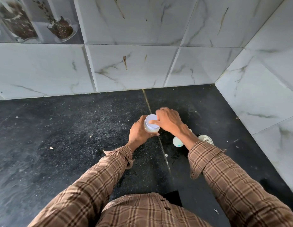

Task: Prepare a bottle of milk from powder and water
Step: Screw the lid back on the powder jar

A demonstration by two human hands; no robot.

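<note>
A small clear jar of pale powder stands on the black counter, capped by a white round lid. My left hand wraps around the jar's left side. My right hand rests on the lid, fingers curled over its right edge and thumb on top. Behind my right wrist lies a pale baby bottle with a blue mark, partly hidden. To its right sits a white bottle cap piece.
Marble-patterned wall tiles rise behind the counter, and a side wall closes it on the right. Small crumbs dot the dark surface. A seam runs front to back through the counter under the jar.
</note>
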